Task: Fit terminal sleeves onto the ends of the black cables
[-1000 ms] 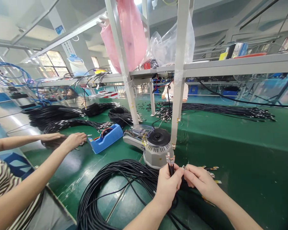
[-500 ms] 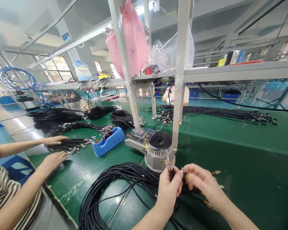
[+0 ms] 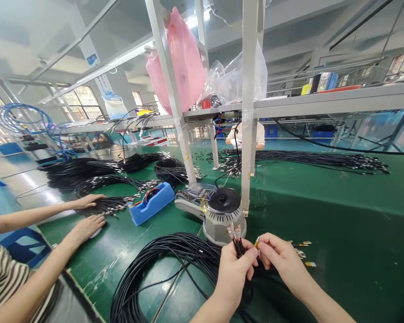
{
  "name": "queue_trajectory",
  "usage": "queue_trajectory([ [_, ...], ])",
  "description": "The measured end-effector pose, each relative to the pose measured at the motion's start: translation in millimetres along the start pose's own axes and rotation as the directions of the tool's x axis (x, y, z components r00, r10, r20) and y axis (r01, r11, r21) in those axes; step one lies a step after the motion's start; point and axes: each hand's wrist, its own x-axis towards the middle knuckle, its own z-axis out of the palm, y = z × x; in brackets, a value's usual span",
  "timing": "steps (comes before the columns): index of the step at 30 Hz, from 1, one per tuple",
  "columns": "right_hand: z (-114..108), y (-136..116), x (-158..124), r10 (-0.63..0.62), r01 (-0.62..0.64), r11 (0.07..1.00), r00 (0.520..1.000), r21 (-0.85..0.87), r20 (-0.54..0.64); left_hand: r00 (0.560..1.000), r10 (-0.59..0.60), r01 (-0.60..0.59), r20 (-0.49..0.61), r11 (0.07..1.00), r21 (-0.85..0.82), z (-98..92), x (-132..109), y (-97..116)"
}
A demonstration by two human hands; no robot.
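Observation:
My left hand (image 3: 229,271) is closed around a few black cables, whose coppery, foil-like stripped ends (image 3: 234,232) stick up above the fingers. Close beside it on the right, my right hand (image 3: 281,260) pinches a small strip of yellow tape (image 3: 256,241) between thumb and forefinger, at the left fingertips. Whether the strip is wrapped on a cable end cannot be made out. A big coil of black cable (image 3: 128,273) lies on the green table to the left and runs under my hands. Yellow-taped cable ends (image 3: 305,243) poke out beyond my right hand.
Just behind my hands stands a round grey tape machine (image 3: 222,222) with a black top. A blue tape dispenser (image 3: 151,204) sits left of it. White shelf posts (image 3: 249,134) rise from the table. At left, a co-worker's hands (image 3: 89,224) rest by cable bundles (image 3: 112,204).
My right hand has drawn in against the left fingertips and the yellow strip now shows upright between them. The co-worker's hands have shifted right along the bundle. The view has moved slightly.

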Motion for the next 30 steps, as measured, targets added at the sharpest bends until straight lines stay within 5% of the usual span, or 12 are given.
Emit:
queue_trajectory([
  [9,6.1,5.4,-2.2,0.023,-0.018,0.968,1.0,0.25,-0.017,0.992,-0.042,0.064,0.117,0.978,-0.199,0.2,-1.3,-1.8],
  [19,7.3,-7.2,-8.0,0.022,-0.038,0.921,0.999,0.387,0.045,0.925,-0.093,0.168,0.368,0.97,-0.176,-3.4,-0.7,-0.8],
  [26,-4.6,-22.2,-10.4,-0.01,0.01,1.0,1.0,-0.017,0.026,0.901,-0.146,0.227,0.409,0.961,-0.157,-0.1,3.0,-3.5],
  [30,-30.7,-18.0,-8.7,0.018,0.027,0.976,0.978,-0.215,0.207,0.962,-0.11,0.164,0.25,0.965,-0.204,3.8,14.9,-8.7],
])
